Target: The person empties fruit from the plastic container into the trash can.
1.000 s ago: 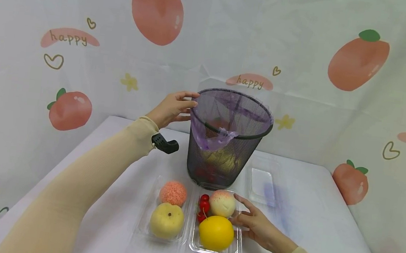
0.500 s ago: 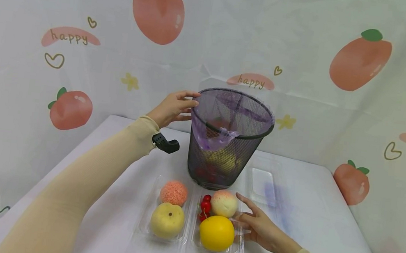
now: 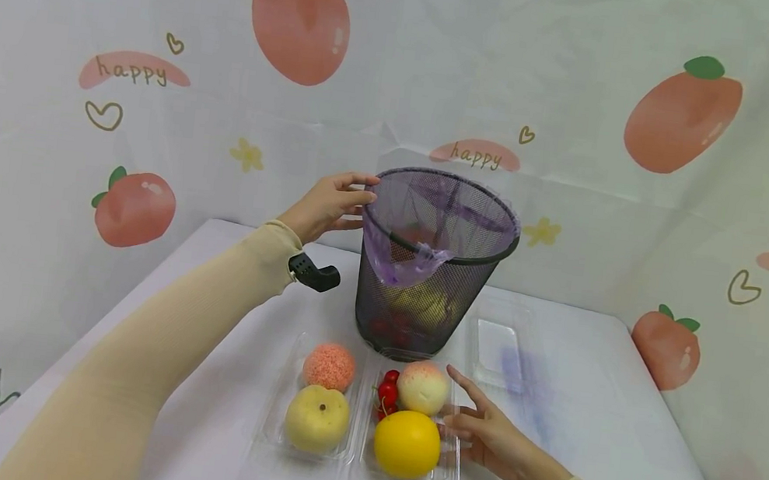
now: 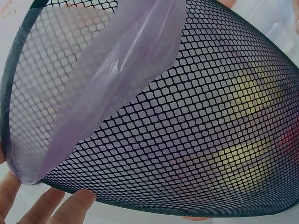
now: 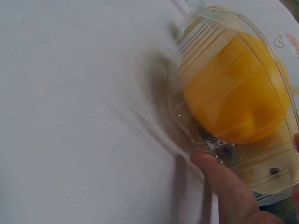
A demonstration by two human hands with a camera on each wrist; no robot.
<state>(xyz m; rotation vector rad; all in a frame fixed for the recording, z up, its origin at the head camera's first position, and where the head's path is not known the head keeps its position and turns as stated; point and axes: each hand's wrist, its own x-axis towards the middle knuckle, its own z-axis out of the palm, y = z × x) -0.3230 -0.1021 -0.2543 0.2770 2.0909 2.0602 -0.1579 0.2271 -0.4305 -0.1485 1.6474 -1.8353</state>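
Touching the round black wire-mesh bin [image 3: 372,293], seemingly to steady it, the left hand [image 3: 328,204] has spread fingers; in front, the right hand [image 3: 493,441], fingers parted, touches a clear rectangular plastic fruit box [image 3: 452,478], likely to position it.

The left hand [image 3: 329,204] sits higher than the right hand [image 3: 497,440].

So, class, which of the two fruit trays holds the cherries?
The tray beside the right hand; red cherries show there, while the other tray has none.
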